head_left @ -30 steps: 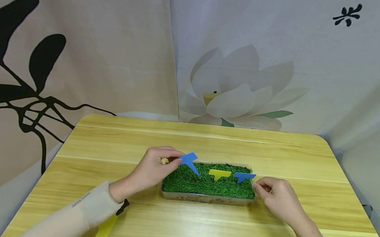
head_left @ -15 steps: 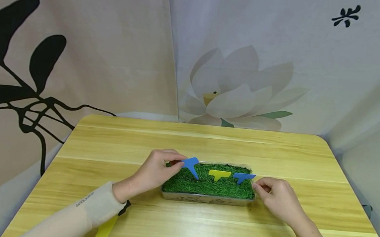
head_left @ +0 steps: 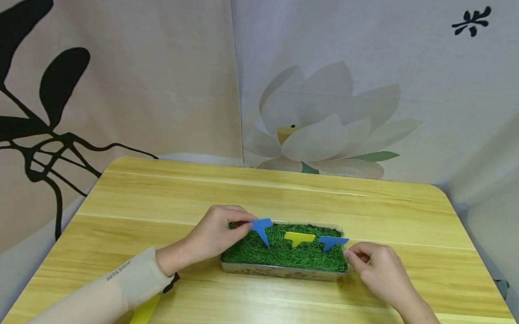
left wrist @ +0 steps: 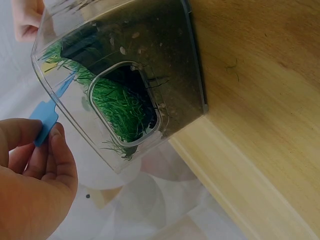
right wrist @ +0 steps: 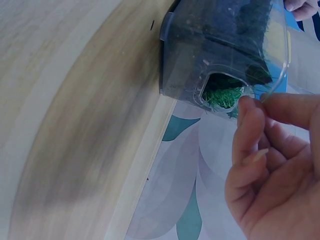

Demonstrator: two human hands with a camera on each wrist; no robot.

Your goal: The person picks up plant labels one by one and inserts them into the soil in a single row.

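My left hand (head_left: 219,230) pinches the crossbar of a blue T-shaped plant label (head_left: 261,226) between thumb and fingers. The label tilts, its stem pointing down at the green grass (head_left: 279,257) in a clear plastic box (head_left: 283,272). In the left wrist view, the blue label (left wrist: 46,114) slants over the box's rim; whether its tip is in the soil is unclear. A yellow T-shaped label (head_left: 300,239) and a second blue label (head_left: 333,241) stand in the grass. My right hand (head_left: 381,268) pinches the rim at the box's right end, as the right wrist view shows.
A yellow piece (head_left: 144,313) lies on the wooden table (head_left: 275,311), partly hidden under the left sleeve (head_left: 112,288). Behind the table hangs a printed curtain (head_left: 156,72). Dark soil shows through the box wall (left wrist: 175,75).
My left hand has moved slightly right and down with the blue label, bringing its stem lower over the grass. The right hand stays at the box's right end.
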